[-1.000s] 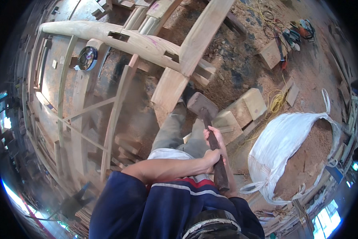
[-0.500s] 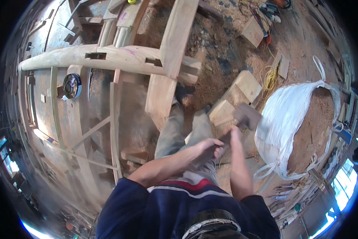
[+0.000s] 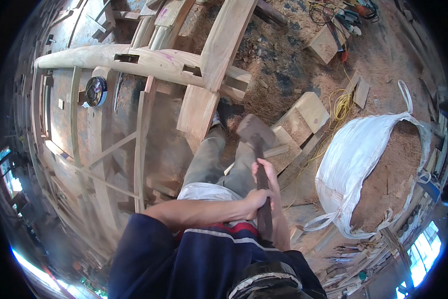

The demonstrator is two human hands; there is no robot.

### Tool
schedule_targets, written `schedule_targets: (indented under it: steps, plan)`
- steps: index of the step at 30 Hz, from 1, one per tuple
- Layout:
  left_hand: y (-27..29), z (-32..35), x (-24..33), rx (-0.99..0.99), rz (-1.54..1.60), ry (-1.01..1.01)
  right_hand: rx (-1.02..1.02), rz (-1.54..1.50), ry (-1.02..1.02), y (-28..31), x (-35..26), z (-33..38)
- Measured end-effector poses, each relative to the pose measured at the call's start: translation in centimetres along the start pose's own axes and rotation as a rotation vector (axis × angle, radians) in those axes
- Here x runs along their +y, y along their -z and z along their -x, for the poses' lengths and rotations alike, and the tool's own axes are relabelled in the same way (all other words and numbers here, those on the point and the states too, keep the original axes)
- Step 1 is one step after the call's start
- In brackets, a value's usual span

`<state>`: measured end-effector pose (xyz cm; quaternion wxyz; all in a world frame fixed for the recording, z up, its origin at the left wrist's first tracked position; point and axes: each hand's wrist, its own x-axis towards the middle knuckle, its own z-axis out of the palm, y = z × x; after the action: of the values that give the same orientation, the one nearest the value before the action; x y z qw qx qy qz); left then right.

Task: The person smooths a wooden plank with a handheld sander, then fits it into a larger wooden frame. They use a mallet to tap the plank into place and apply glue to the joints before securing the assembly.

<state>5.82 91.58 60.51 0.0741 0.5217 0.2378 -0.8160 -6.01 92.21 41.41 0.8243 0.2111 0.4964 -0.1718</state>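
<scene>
A large mallet (image 3: 256, 131) with a blocky brown head and a dark handle is held in front of my body, its head pointing away from me and slightly left. Lower on the handle, my left hand (image 3: 257, 200) is closed around it. My right hand (image 3: 267, 173) grips the handle nearer the head, with its fingers partly hidden behind it. Ahead and to the left of the mallet head stands a timber joint, where an upright beam (image 3: 227, 42) crosses a long rounded beam (image 3: 154, 61) with cut mortises. A wooden block end (image 3: 198, 110) sticks out toward my legs.
To the right, a white bulk bag (image 3: 353, 164) holds sawdust. Stacked wood blocks (image 3: 303, 117) lie by my feet, near a yellow cord (image 3: 342, 103) and power tools (image 3: 351, 17). At left, a round container (image 3: 96, 91) rests on a beam, beside thin wooden slats (image 3: 143, 139).
The mallet has swung left from beside the white bag to in front of my legs, its handle now more upright. Both hands stay on it, and the view has shifted slightly.
</scene>
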Motion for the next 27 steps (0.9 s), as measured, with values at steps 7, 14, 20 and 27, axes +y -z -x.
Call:
schedule_targets:
  steps: [7, 14, 20, 27]
  plan:
    - [-0.2, -3.1, 0.9, -0.355, -0.229, 0.200, 0.481, 0.074, 0.555, 6.8, -2.1, 6.9]
    - [10.4, -3.6, 8.6, -0.570, 0.207, 0.282, 0.706, 0.394, 0.326, -2.1, -1.9, -2.1]
    - [10.3, 2.5, 7.9, 0.039, 0.301, -0.233, -0.051, 0.774, 0.072, -14.5, 0.5, -8.0]
    - [2.4, 0.4, 2.4, -0.015, 0.103, -0.111, 0.069, 0.056, -0.040, -6.8, -1.6, -0.7]
